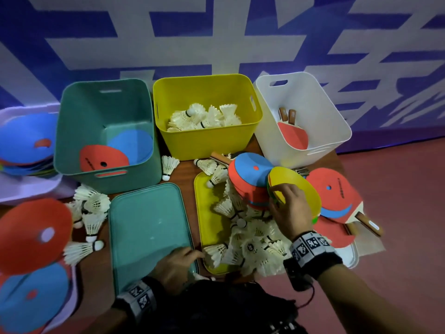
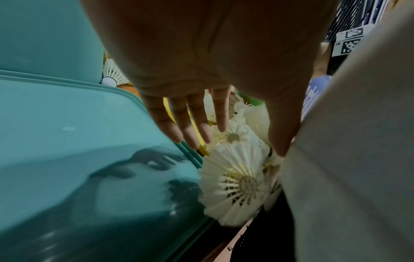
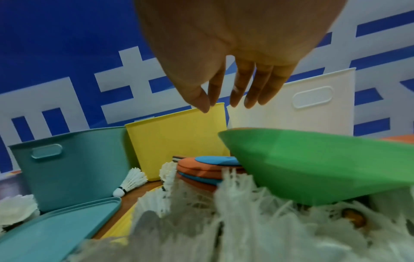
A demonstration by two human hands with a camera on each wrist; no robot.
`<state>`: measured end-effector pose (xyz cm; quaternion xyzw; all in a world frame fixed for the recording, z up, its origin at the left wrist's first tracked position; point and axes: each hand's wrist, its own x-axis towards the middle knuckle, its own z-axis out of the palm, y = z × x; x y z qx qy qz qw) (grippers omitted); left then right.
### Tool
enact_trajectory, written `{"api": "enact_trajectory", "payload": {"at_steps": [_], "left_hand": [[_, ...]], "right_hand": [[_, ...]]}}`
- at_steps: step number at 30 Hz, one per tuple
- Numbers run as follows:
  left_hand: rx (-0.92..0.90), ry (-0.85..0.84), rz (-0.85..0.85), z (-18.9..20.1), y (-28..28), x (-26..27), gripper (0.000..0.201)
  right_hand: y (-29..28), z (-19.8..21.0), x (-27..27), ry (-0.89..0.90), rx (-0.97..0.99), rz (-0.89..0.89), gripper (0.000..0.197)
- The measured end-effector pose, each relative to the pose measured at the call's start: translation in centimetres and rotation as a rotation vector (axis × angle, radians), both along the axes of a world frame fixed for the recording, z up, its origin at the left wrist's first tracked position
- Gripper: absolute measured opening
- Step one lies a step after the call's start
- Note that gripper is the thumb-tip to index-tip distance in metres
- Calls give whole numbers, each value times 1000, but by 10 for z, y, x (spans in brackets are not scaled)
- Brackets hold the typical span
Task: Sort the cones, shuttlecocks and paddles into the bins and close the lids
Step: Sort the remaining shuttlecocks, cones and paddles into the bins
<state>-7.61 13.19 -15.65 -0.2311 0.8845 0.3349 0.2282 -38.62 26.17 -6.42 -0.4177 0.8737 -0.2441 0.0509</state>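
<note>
Shuttlecocks (image 1: 250,249) heaped on the yellow lid (image 1: 207,222) at the near table edge, more loose ones (image 1: 89,213) left of the teal lid (image 1: 149,235). Left hand (image 1: 177,262) over the teal lid's near right corner, fingers (image 2: 190,127) straight, slightly spread, tips reaching a shuttlecock (image 2: 237,184) at the heap's edge; contact unclear. Right hand (image 1: 290,210) farther in, over a yellow cone (image 1: 296,189) stacked on a green cone (image 3: 320,164); fingers (image 3: 251,92) extended, close together, thumb near the rim; grip can't be told. Red and blue cones (image 1: 248,179) stacked beside it, paddles (image 1: 346,213) to the right. Behind: teal bin (image 1: 106,136) holds cones, yellow bin (image 1: 207,116) holds shuttlecocks, white bin (image 1: 303,116) holds paddles, all uncovered.
</note>
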Motion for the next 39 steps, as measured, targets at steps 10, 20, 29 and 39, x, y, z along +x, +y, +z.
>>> {"api": "enact_trajectory", "payload": {"at_steps": [10,20,29,39], "left_hand": [[-56,-24,81,-2,7,-4,36],[-84,109,332,10,23,-1,16],[-76,220,554,30,14,-8,19],[-61,390,663,47,1,-22,10]], "right_hand": [[-7,-16,-20,-179,292,-112,39],[-8,-15,-1,-203,409,-144,43],[-5,-14,10,-140,416,-226,32],[-3,8,22,-15,280,-103,18]]}}
